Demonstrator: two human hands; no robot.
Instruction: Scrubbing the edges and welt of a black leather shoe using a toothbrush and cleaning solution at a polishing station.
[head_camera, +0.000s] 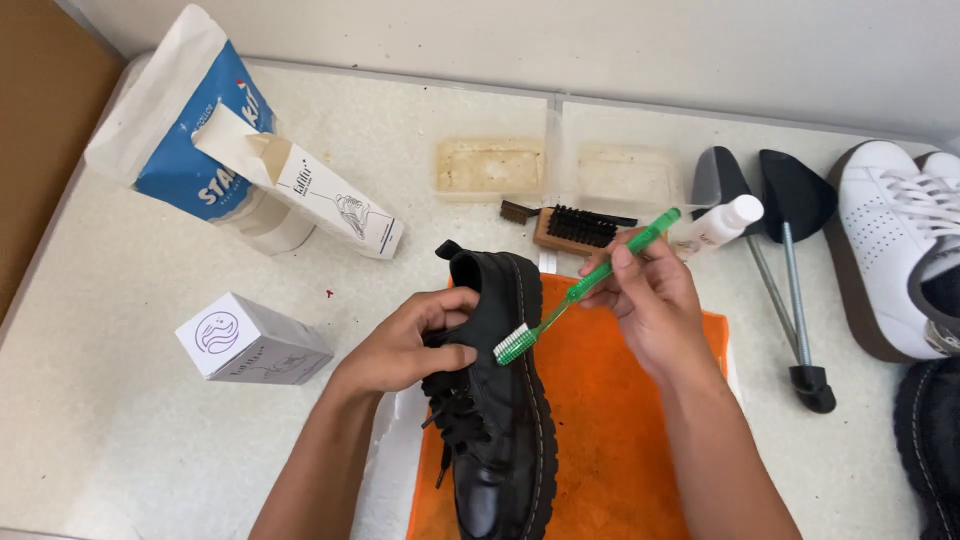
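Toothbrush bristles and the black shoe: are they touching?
Touching. The head view shows the green toothbrush, held in the right hand, with its bristle head pressed on the black shoe, which the left hand grips.

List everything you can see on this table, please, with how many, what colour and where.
Black shoe: one, black with pale stitching, centre, on the cloth.
Orange cloth: one, orange, under the shoe.
Toothbrush: one, green, head against the shoe.
Brushes: two, wooden with dark bristles, behind the cloth.
Plastic tubs: two, clear, at the back.
Small bottle: one, white, right of the brushes.
Shoe trees: two, black, right.
White sneaker: one, far right.
Boxes: two, white, left.
Bag: one, blue and white, back left.
Left hand: holds the shoe.
Right hand: holds the toothbrush.
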